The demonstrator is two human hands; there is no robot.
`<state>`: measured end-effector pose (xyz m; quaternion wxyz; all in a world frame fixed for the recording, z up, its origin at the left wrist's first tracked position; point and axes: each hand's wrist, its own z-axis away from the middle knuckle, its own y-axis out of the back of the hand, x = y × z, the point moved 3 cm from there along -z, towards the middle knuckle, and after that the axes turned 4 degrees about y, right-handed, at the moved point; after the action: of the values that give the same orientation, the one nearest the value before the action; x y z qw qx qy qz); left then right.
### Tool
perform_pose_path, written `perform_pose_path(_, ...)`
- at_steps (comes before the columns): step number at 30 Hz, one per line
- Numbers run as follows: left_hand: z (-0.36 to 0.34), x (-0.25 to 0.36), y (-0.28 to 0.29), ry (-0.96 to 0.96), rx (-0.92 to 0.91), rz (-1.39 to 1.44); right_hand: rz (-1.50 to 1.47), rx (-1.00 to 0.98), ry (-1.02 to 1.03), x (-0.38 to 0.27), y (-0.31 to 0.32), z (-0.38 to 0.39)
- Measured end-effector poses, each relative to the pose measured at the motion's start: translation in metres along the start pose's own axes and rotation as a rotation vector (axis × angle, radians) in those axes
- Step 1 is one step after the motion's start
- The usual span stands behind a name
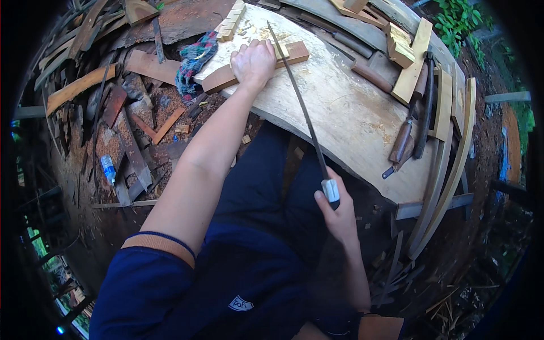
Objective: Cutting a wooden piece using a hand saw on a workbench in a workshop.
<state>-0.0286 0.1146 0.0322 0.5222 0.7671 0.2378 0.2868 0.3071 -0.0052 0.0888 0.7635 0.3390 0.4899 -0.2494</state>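
My right hand [339, 211] is wrapped round the handle of a handsaw [303, 110]. Its long thin blade slants up and away to the left, passing over a brown wooden bar [297, 52] on the workbench. A small pale wood piece [281, 52] lies across that bar, right by the blade. My left hand [253, 63] is closed with its knuckles up, gripping the pale piece against the bar; its fingertips are hidden. Whether the teeth touch the wood I cannot tell. Beyond the hand rests a notched pale block [231, 21].
The pale workbench top [345, 113] carries chisels with wooden handles [371, 76] and wood offcuts [416, 59] at its right. A checkered cloth [195, 61] hangs by its left edge. Scrap boards [82, 89], sawdust and a plastic bottle [108, 169] lie at the left.
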Motion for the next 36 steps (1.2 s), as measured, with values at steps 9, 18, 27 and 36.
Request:
perform_pose_path(9, 0.000, 0.012, 0.002, -0.062, 0.001, 0.016, 0.082, 0.131, 0.228, -0.003, -0.039, -0.095)
perform_pose_path(18, -0.001, 0.004, 0.000, -0.023, 0.025, 0.065, 0.056, 0.064, 0.113, 0.009, -0.027, -0.016)
perform_pose_path(27, 0.000, 0.013, -0.004, -0.090, 0.021, 0.052, 0.040, 0.070, 0.138, -0.007, -0.037, -0.118)
perform_pose_path(36, -0.002, 0.000, 0.006, -0.037, -0.005, 0.029, -0.119, 0.017, -0.031, 0.012, -0.021, -0.002)
